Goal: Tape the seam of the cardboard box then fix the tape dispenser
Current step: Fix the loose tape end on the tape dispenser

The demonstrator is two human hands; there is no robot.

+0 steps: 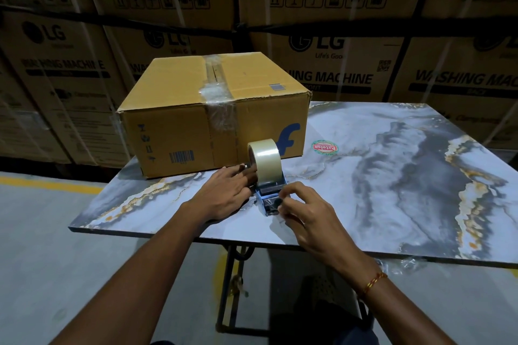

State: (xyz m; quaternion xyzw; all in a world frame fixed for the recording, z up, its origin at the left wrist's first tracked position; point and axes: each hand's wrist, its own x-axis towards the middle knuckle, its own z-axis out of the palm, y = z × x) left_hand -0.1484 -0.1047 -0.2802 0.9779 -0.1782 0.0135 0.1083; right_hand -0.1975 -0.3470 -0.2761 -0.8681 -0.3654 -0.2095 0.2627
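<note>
Right hand [304,209] pinches the front end of the tape dispenser [267,193]; left hand [228,190] lies flat, bracing its side. Dispenser sits near the table [392,176] front edge, cardboard box [213,109] just behind; open surface rightward.

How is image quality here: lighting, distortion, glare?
Head view: dim overall, the stacked cartons behind are dark and soft; wide-angle bends the table edges; glare on the box tape; both hands and the tape dispenser are fairly sharp.
</note>
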